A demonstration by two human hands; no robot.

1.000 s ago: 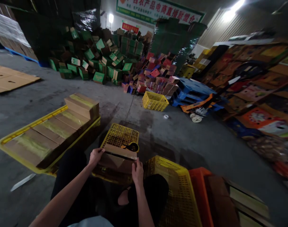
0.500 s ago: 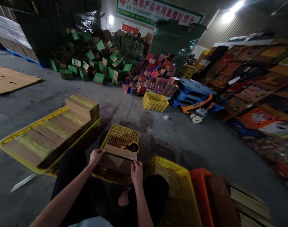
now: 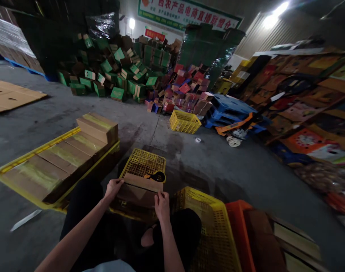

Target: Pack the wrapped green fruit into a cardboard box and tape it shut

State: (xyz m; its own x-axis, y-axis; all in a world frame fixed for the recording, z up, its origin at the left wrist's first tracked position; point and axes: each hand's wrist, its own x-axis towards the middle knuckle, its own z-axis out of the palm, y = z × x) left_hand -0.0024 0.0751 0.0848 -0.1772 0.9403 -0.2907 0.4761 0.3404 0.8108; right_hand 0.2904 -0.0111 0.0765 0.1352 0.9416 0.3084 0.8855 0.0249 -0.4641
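Note:
A small brown cardboard box point(image 3: 138, 194) lies in front of me on a yellow plastic crate point(image 3: 145, 160). A dark gap runs along its top between the flaps. My left hand point(image 3: 112, 190) pinches the box's left end by the flap edge, thumb and fingers together. At the right end, the fingers of my right hand point(image 3: 162, 205) are closed on the other flap corner. Just beyond the box, a tape dispenser point(image 3: 157, 176), black and yellow, rests on the crate. The underside of the box is hidden.
To the left, a yellow crate point(image 3: 16, 160) holds several taped cardboard boxes point(image 3: 59, 155). Another yellow crate point(image 3: 218, 223) and an orange crate point(image 3: 240, 219) stand at my right. A pallet jack point(image 3: 236, 126), blue pallets point(image 3: 230, 105) and piled green cartons point(image 3: 118, 93) are farther off.
The view has shifted slightly. My right fingers seem to press closer on the box's right corner, where a shiny bit showed before; my left hand keeps its hold.

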